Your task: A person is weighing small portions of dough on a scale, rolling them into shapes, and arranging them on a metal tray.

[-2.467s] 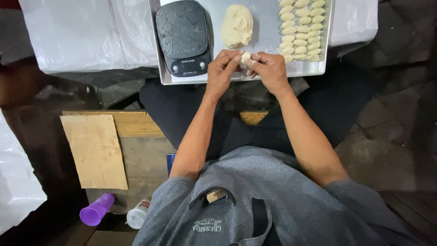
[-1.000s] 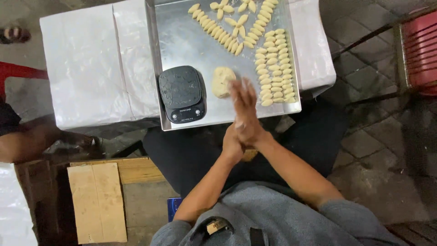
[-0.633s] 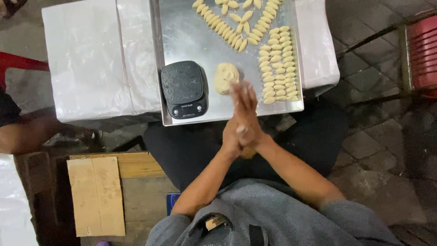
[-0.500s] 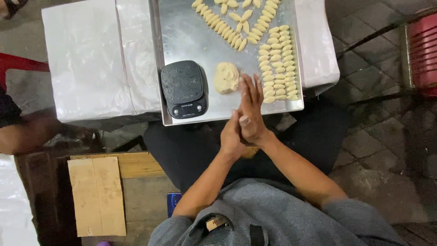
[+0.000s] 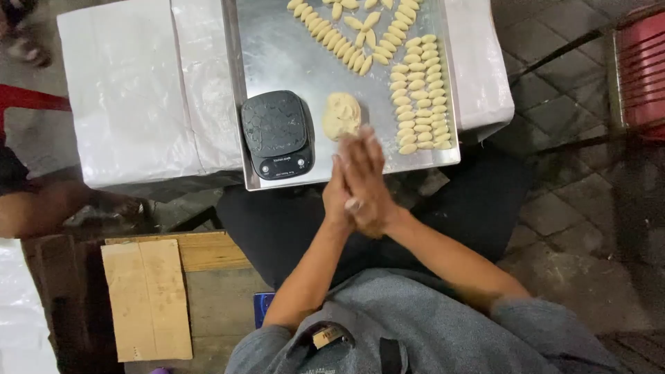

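My left hand [image 5: 336,197] and my right hand [image 5: 368,181] are pressed palm to palm just in front of a metal tray [image 5: 277,55]. A small pale dough piece [image 5: 353,204] shows between the palms near the wrists; most of it is hidden. Beyond my fingertips a lump of dough [image 5: 341,115] lies on the tray, next to a black kitchen scale [image 5: 277,135]. Several small shaped dough pieces [image 5: 419,97] lie in rows on the tray's right side, with more at the far end [image 5: 339,41].
The tray rests on a table under white plastic sheet [image 5: 131,97]. A wooden bench with a cardboard piece [image 5: 147,298] stands at lower left. Another person's arm [image 5: 48,211] is at the left edge. A red chair [image 5: 641,69] stands at right.
Earlier my hands pinched a dough piece at the tray's edge. They have since drawn back and come together, and the palms keep sliding against each other.
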